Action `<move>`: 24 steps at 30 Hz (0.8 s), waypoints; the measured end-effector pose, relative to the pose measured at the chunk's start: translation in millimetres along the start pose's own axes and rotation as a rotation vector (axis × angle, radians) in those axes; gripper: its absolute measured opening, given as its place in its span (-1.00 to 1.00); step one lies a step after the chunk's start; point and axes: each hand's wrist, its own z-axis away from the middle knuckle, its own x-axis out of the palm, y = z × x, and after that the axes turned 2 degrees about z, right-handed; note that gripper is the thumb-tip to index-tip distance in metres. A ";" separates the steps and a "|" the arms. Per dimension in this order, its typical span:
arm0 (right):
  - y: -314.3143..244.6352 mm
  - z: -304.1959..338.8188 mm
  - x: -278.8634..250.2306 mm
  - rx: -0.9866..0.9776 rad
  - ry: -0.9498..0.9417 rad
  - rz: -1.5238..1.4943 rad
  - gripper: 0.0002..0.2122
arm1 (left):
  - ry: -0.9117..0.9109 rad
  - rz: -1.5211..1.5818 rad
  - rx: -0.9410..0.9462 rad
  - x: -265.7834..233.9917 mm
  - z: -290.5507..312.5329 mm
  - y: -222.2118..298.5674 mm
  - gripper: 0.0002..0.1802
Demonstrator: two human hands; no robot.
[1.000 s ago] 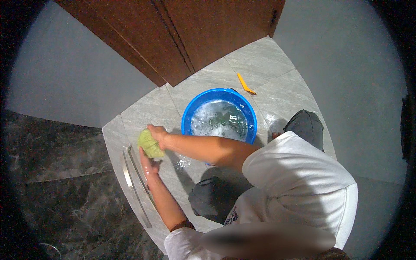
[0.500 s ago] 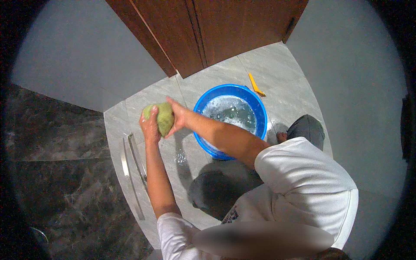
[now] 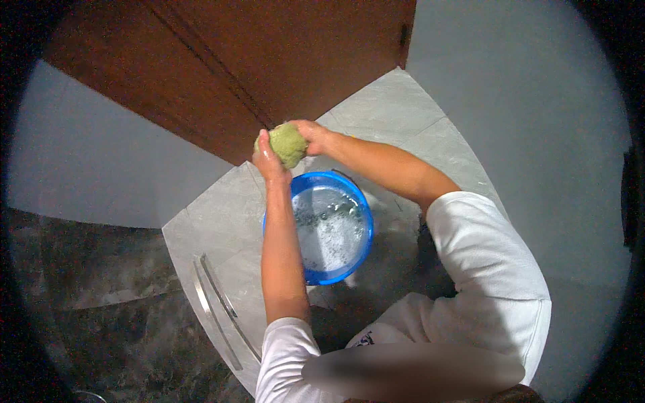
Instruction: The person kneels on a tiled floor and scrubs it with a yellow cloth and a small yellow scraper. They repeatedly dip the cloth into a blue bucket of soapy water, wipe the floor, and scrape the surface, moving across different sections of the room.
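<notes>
A yellow-green cloth (image 3: 287, 146), bunched into a ball, is held up between my two hands in front of the brown door. My left hand (image 3: 268, 160) grips its left side, with the thumb lying along it. The fingers of my right hand (image 3: 313, 137) are closed round the right side, partly hidden behind it. Just nearer to me stands a blue plastic basin (image 3: 369, 235) of foamy water (image 3: 332, 232). My left forearm crosses over the basin's left edge.
A brown wooden door (image 3: 208, 74) rises at the far side, with grey walls (image 3: 490, 87) to either side. Two thin metal strips (image 3: 209, 305) are at the left on the pale tiled floor (image 3: 222, 221). Dark marbled flooring (image 3: 121, 289) spreads beyond the tile edge.
Both hands have carried the cloth from left of the basin to beyond its far edge, close to the door. My view has turned and shifted, so basin and door appear further left.
</notes>
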 end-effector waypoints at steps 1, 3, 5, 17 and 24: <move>-12.3 15.0 -20.7 -0.039 0.139 0.030 -0.82 | 0.046 0.047 -0.106 18.0 0.0 -18.1 -0.60; -35.8 45.0 -60.5 -0.116 0.300 0.085 -0.88 | 0.039 0.176 -0.280 50.5 4.3 -56.2 -0.56; -56.3 80.2 -98.4 -0.566 0.316 0.747 -0.91 | 0.027 0.289 -0.434 80.5 13.9 -97.3 -0.54; -43.4 183.4 -218.3 -0.551 0.564 1.571 -0.90 | -0.045 0.558 -1.057 87.6 64.5 -297.8 -0.53; -11.9 194.4 -237.6 -0.717 0.243 1.613 -0.85 | -0.190 0.348 -1.105 59.7 77.4 -307.6 -0.68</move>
